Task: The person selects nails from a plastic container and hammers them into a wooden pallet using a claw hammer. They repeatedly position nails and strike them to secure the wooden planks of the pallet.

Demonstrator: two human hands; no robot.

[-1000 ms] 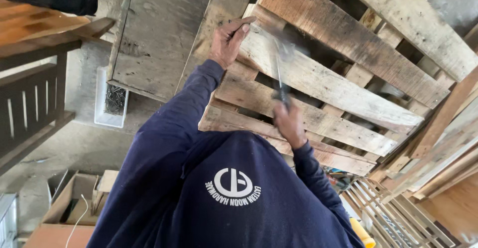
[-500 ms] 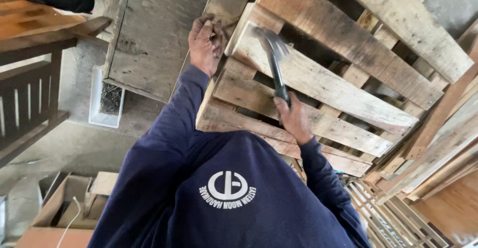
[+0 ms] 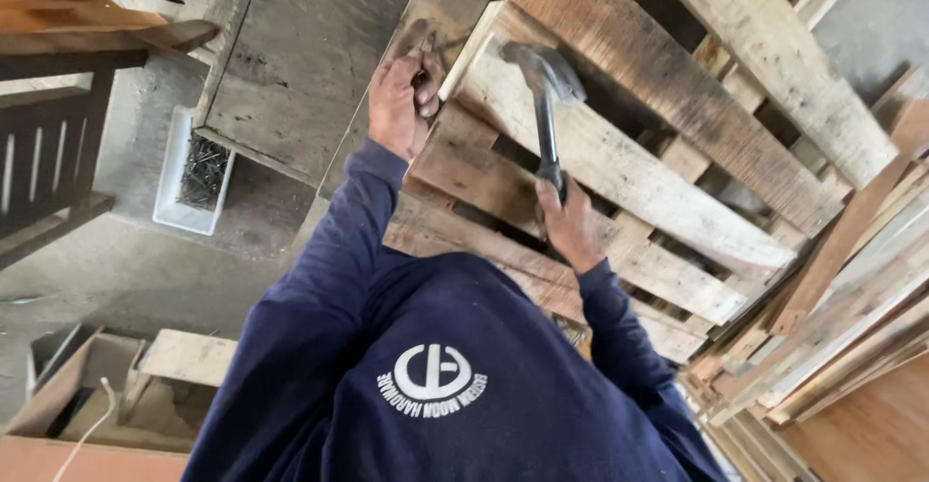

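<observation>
While the right hand (image 3: 571, 225) wraps the hammer (image 3: 545, 105) handle, its long axis points toward the upper frame. Left hand (image 3: 399, 100), fingers curled pinching a small nail (image 3: 437, 48), sits just left of the head, at the pallet board (image 3: 619, 167) end.

My sweatshirt (image 3: 455, 376) is dark navy with a white round emblem on it. The hammer (image 3: 545, 105) has a grey steel head and a black handle. The pallet (image 3: 629, 153) boards are pale, weathered tan streaked with grey. At left, a white tray (image 3: 172, 177) holds dark grey nails (image 3: 203, 167).
</observation>
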